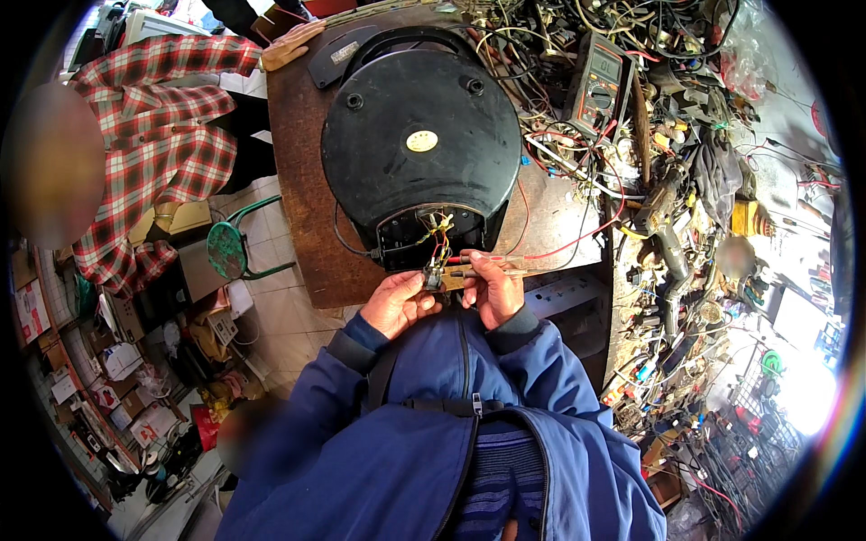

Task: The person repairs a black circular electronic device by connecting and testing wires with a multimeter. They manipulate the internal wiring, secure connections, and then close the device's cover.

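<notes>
A round black appliance (410,185), seemingly an electric griddle, lies underside up on the brown workbench (302,198). Thin wires (439,236) come out of its opened near end. They run to a small circuit board (443,278) that my left hand (395,303) pinches by its left edge, just in front of the appliance. My right hand (495,290) grips two test probes (465,261), their tips pointing left at the board. Whether the tips touch it I cannot tell. Red and black leads run from the probes toward the multimeter (597,86) at the right.
Tangled cables, tools and parts (667,207) pile along the bench's right side. A person in a red plaid shirt (158,135) stands at the left, one hand (293,45) at the bench's far corner. A green stool (227,250) stands left of the bench.
</notes>
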A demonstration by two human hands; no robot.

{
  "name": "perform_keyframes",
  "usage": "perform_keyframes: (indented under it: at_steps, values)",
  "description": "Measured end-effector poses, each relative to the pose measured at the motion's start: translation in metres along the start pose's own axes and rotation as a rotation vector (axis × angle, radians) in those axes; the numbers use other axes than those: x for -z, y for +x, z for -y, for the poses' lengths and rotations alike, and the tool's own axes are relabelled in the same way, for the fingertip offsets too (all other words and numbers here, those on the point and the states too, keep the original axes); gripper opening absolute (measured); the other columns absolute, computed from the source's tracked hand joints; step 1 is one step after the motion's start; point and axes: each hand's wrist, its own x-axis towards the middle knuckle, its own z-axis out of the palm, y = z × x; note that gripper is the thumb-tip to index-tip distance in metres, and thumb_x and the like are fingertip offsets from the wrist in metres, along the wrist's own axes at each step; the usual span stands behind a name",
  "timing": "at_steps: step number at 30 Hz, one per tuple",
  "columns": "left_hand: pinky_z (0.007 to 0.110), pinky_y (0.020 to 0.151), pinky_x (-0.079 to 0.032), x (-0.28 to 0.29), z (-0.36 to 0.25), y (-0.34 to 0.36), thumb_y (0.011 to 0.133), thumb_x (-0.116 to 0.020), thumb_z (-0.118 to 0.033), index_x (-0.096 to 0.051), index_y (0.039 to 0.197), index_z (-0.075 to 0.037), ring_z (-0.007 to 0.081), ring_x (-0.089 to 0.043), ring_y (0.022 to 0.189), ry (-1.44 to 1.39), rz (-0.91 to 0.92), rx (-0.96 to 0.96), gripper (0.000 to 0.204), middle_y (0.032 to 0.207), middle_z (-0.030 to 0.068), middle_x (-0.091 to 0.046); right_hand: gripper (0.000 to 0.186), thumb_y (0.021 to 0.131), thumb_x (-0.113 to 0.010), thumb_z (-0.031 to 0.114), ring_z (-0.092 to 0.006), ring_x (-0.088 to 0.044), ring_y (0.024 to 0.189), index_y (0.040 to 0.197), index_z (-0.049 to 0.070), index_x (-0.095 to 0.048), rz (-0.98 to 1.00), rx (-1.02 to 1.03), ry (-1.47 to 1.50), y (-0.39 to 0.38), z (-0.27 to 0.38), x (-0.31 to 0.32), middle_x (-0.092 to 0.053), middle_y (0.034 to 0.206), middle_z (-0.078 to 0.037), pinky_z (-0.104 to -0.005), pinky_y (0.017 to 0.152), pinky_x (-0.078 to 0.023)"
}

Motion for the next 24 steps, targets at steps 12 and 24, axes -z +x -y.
perform_keyframes:
  at_steps: [12,24]
  values:
    - [0.046,0.092,-0.059,0.0021,0.0003,0.0007,0.108,-0.056,-0.022,-0.065,0.122,-0.001,0.016,-0.064,0.08,0.003,0.002,0.004,0.027,0.112,0.0094,-0.07,0.031,0.102,-0.063,0.021,-0.0171,-0.055,0.045,0.119,-0.005,-0.066,-0.005,-0.004,-0.016,0.0011,-0.0006,-0.0008,-0.065,0.072,-0.01,-0.032,0.042,-0.049]
    - [0.038,0.09,-0.06,0.0008,0.001,0.0001,0.106,-0.06,-0.023,-0.065,0.125,-0.001,0.0105,-0.063,0.078,0.003,0.017,-0.007,0.029,0.112,0.0072,-0.072,0.032,0.102,-0.064,0.021,-0.0159,-0.055,0.046,0.119,-0.005,-0.066,0.005,-0.011,-0.024,0.0018,-0.0001,0.001,-0.071,0.082,-0.013,-0.032,0.043,-0.049]
